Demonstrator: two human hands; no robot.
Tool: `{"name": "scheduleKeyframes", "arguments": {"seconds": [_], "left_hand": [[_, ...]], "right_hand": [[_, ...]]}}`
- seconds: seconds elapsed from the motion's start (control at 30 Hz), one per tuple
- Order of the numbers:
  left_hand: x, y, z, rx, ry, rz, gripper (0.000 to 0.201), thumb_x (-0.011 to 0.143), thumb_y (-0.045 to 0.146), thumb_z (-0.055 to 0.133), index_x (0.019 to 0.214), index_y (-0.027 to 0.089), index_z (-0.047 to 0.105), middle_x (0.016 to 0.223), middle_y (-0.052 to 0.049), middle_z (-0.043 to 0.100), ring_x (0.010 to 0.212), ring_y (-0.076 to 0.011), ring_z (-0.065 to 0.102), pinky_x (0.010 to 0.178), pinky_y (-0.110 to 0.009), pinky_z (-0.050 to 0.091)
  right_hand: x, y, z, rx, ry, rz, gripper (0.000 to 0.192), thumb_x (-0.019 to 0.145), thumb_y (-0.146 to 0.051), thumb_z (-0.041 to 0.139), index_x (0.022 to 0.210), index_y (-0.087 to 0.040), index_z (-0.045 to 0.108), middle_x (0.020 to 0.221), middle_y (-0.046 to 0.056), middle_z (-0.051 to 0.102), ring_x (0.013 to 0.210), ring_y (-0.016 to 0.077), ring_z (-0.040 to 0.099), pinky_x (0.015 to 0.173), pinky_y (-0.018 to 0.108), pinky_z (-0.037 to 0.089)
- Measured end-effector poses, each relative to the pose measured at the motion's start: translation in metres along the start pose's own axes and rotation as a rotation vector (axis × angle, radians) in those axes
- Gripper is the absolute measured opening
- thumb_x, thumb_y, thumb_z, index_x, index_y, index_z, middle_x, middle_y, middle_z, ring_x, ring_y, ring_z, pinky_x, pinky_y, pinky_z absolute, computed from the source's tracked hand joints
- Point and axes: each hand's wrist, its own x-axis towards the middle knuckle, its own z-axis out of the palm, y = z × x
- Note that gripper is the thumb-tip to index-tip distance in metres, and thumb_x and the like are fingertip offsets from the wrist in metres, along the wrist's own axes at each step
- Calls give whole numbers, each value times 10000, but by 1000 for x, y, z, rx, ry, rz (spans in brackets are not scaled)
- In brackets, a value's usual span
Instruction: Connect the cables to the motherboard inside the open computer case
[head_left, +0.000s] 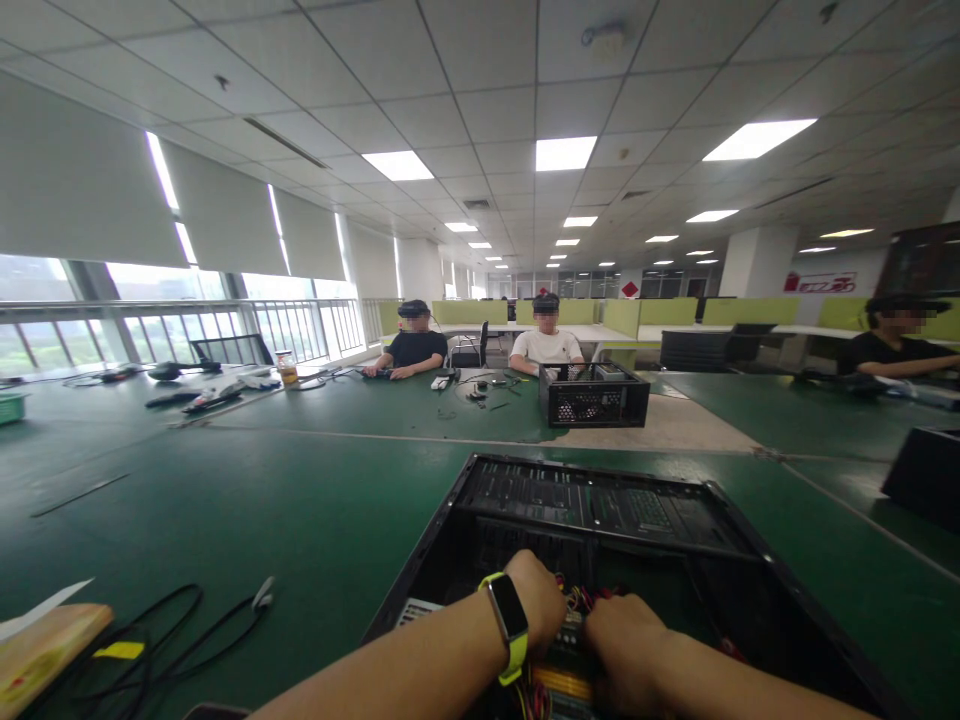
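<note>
On the green-matted table, the open black metal computer case lies at six o'clock. Both hands reach inside, onto the bundle of red and yellow wires. The left hand, beside a yellow-strapped watch, and the right hand look curled around it. Tugging could loosen a connector, and the case's edges could scrape the forearms.

Black metal computer case walls hem my hands in; bundled coloured wires crowd between them. Left, black cables sprawl on open green table mat.
</note>
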Motion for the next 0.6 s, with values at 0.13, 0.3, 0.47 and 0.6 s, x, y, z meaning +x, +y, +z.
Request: {"name": "scheduleKeyframes", "arguments": {"seconds": [0.13,0.3,0.47,0.6], "left_hand": [[1,2,1,-19,7,-21,470,617,282,665,1053,115,606,1039,-125,647,922,-275,586,769,-407,464],[1,3,0,-17,-16,-24,390,686,271,602,1050,132,610,1042,-131,644,937,-281,584,775,-414,465],[-5,6,-3,-24,-15,-29,392,697,283,602,1052,117,602,1068,-130,632,973,-278,569,790,-415,469],[-7,8,-4,-37,-26,-50,392,737,272,563,1092,106,581,1108,-134,611,1009,-279,549,824,-428,454]], "right_hand": [[0,-2,-3,9,-29,25,387,575,-291,632,904,-92,684,906,183,665,850,331,619,755,420,502],[3,-2,0,63,13,60,474,567,-323,639,994,-117,647,951,175,657,870,346,610,771,451,492],[10,-1,8,56,83,74,556,557,-309,679,1086,-161,594,1002,153,648,895,339,605,784,461,486],[10,-4,8,39,82,96,518,576,-276,697,1068,-143,606,964,167,657,868,342,614,756,452,497]]}}
